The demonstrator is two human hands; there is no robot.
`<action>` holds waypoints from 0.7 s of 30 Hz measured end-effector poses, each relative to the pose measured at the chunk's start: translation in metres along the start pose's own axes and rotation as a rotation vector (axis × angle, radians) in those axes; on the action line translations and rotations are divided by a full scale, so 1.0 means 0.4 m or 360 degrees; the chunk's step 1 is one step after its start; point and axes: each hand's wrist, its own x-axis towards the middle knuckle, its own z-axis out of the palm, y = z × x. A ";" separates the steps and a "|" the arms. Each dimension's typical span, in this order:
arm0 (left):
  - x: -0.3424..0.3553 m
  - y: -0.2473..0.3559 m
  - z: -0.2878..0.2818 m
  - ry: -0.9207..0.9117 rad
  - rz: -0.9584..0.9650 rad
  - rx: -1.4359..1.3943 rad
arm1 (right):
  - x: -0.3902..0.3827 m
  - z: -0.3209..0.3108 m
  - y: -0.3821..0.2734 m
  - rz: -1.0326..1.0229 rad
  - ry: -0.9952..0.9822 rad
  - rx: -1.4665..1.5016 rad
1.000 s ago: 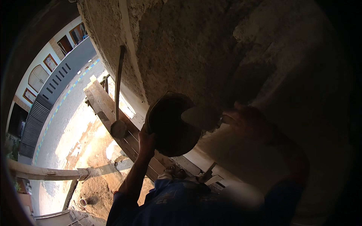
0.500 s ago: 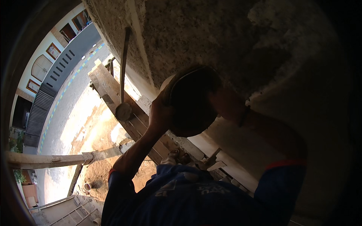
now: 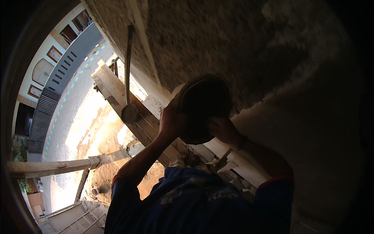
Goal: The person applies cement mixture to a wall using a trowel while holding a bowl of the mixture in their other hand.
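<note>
By the rough wall [image 3: 187, 46]: one dark bucket [image 3: 204, 103] is held up, with rough wall above it.
Left hand [image 3: 171, 123]: one, at the bucket's left side, holding the bucket tight.
Right hand [image 3: 224, 130]: one, low on the bucket's right side. Its fingers are lost in the dark, so I cannot tell if they are wide, narrow or holding something.
Wall done: right of the bucket is one smooth part [image 3: 272, 128] that looks finished to me.
Wall left: the big rough part above the bucket does not look smooth yet, so I think lots of work is left.
Bucket inside: too dark to see how full it is.
Long stick [image 3: 127, 66]: one, left of the bucket, standing up beside the wall.
Round grey thing [image 3: 129, 114]: one, left of the bucket, at the stick's low end.
Wooden planks [image 3: 111, 87]: more than one, left of the bucket and below it; too dim to count surely.
Wooden beam [image 3: 50, 168]: one, far left of the bucket and lower.
Small pot [image 3: 95, 192]: one that I can see, well below the bucket and to its left.
Blue shirt [image 3: 194, 195]: one, below the bucket.
</note>
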 end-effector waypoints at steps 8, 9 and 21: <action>0.006 0.013 -0.064 -0.0008 -0.0027 -0.0907 | 0.025 -0.111 -0.052 -0.0209 0.0094 -0.0689; 0.007 0.014 -0.071 0.0001 -0.0010 -0.0923 | 0.034 -0.119 -0.065 0.0083 0.0128 -0.0378; -0.005 0.001 -0.189 0.0210 -0.0046 -0.1261 | 0.152 -0.350 -0.424 0.0013 0.0033 -0.0685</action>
